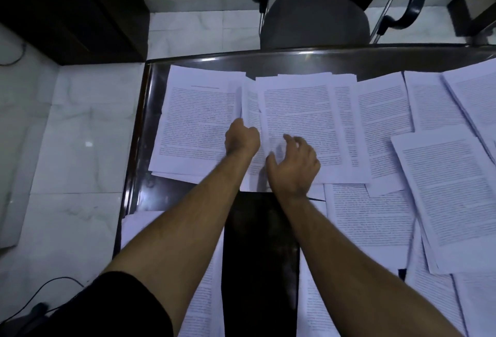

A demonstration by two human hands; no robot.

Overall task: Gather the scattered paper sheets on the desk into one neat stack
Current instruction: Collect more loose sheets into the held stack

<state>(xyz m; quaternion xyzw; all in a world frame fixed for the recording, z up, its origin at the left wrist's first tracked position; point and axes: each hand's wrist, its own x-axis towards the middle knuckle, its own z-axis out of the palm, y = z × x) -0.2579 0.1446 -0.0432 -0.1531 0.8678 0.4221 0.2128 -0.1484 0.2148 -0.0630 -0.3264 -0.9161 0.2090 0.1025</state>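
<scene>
Several printed paper sheets lie scattered and overlapping over the dark desk [257, 242]. A thick pile [196, 119] sits at the far left. Beside it lies a middle sheet [298, 114] on top of others. My left hand [241, 136] is curled, with its fingers at the left edge of that middle sheet; the fingertips are hidden, so the grip is unclear. My right hand [294, 163] hovers or rests lightly on the sheet's near corner with fingers spread and bent. More sheets [445, 189] cover the right side, and others [370, 216] lie nearer to me.
A grey office chair [314, 18] with black armrests stands behind the desk's far edge. White tiled floor [67, 149] lies to the left, with a dark cabinet [67, 6] beyond. A black cable [40, 291] runs at the lower left.
</scene>
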